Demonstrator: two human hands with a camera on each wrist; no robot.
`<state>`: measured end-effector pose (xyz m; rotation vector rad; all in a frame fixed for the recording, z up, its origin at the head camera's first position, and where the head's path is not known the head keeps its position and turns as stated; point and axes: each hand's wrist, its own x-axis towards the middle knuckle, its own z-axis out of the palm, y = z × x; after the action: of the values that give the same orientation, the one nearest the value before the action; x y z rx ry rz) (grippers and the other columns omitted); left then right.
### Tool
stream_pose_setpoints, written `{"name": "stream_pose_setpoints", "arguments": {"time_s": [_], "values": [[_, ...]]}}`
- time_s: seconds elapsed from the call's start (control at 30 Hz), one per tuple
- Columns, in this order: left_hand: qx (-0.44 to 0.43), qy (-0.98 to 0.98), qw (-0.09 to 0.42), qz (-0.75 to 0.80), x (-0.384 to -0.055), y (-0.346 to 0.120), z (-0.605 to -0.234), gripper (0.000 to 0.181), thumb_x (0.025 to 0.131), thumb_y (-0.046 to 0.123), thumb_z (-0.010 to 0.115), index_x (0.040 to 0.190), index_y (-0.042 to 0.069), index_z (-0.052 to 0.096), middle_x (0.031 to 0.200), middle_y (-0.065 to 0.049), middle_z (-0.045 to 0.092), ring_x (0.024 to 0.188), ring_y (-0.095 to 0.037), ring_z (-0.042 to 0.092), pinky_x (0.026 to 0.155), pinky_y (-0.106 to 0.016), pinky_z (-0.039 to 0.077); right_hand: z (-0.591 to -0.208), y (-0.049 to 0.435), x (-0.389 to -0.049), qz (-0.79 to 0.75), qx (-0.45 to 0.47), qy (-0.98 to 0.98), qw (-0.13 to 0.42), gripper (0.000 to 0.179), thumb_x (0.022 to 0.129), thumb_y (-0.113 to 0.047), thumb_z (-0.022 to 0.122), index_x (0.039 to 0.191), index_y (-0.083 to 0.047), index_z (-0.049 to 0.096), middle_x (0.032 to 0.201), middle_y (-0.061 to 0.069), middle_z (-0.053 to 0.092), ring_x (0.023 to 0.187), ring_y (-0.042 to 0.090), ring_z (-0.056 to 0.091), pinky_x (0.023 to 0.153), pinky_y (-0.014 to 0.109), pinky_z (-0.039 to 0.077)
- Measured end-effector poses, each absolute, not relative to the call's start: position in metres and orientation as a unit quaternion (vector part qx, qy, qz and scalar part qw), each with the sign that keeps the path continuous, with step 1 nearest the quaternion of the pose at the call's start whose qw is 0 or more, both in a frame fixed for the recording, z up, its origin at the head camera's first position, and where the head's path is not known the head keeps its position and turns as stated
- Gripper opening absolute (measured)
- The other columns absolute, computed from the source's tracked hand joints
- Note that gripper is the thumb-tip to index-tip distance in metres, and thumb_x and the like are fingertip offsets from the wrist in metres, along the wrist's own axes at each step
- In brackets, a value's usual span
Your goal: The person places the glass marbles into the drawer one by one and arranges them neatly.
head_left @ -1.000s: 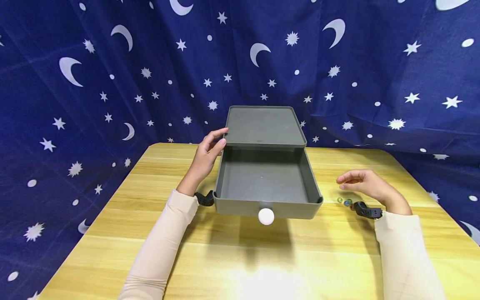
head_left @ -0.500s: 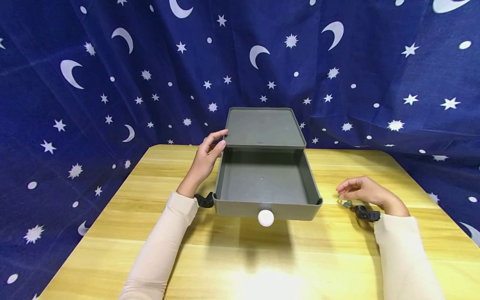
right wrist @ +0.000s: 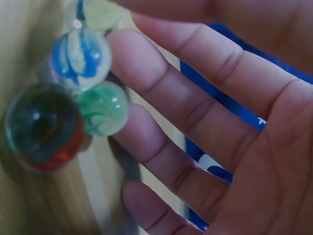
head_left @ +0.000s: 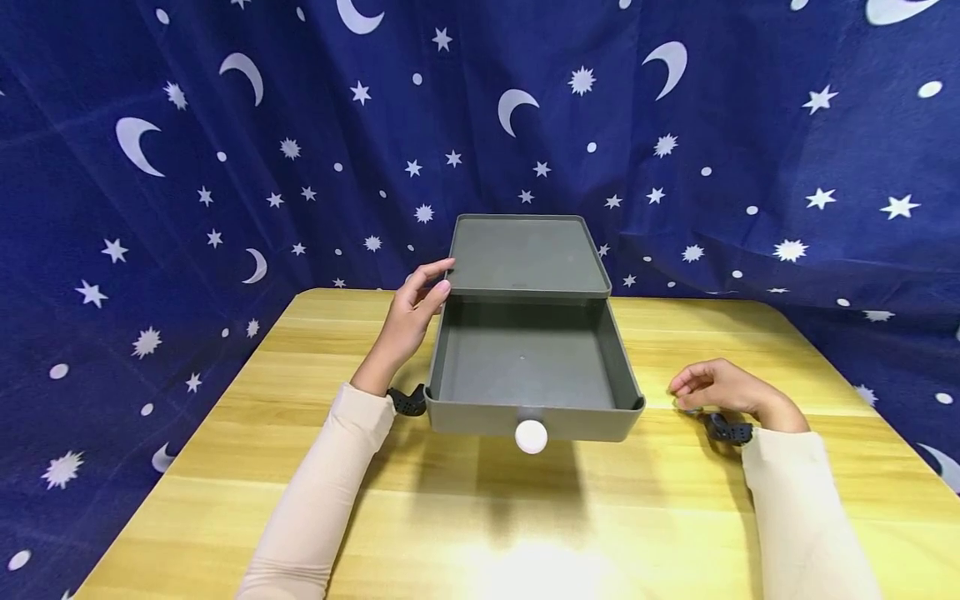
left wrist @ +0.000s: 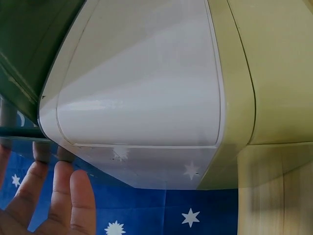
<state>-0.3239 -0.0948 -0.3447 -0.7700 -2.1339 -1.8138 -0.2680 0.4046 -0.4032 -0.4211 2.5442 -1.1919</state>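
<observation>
A grey drawer box (head_left: 529, 254) stands mid-table with its drawer (head_left: 525, 358) pulled out, a round white knob (head_left: 531, 437) on the front. My left hand (head_left: 408, 321) rests against the box's left side, fingers nearly straight; in the left wrist view its fingertips meet the casing (left wrist: 142, 88). At the right, my right hand (head_left: 720, 390) reaches low over glass marbles. Its fingertips are right at them in the right wrist view: a yellowish marble (right wrist: 98, 14) near thumb and index, a blue-and-white marble (right wrist: 80, 59), a green marble (right wrist: 102, 108) and a dark red-green marble (right wrist: 45, 127).
The wooden table (head_left: 360, 517) reaches back to a dark blue curtain (head_left: 315, 100) with white moons and stars. Black wrist cameras (head_left: 408, 402) are strapped under both wrists. The drawer's inside shows bare grey.
My right hand has come down and slightly left onto the marbles, now covering most of them in the head view. The left hand and the box have stayed put.
</observation>
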Motion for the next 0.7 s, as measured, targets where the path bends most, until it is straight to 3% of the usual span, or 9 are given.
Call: {"name": "stream_pose_setpoints", "arguments": {"time_s": [0.7], "values": [[-0.263,-0.729,0.114,-0.621,-0.3254,-0.0947,-0.3453,0.047,0.11,0.019,0.053,0.154,0.003,0.055,0.155,-0.018,0.053,0.124,-0.029,0.057,0.096,-0.036,0.05,-0.3984,0.3994,-0.2653,-0.372,-0.107,0.909,0.156,0.024,0.093,0.003,0.074,0.108,0.019,0.065,0.089,0.003,0.066,0.078,0.006,0.056,0.073,0.023,0.05]]}}
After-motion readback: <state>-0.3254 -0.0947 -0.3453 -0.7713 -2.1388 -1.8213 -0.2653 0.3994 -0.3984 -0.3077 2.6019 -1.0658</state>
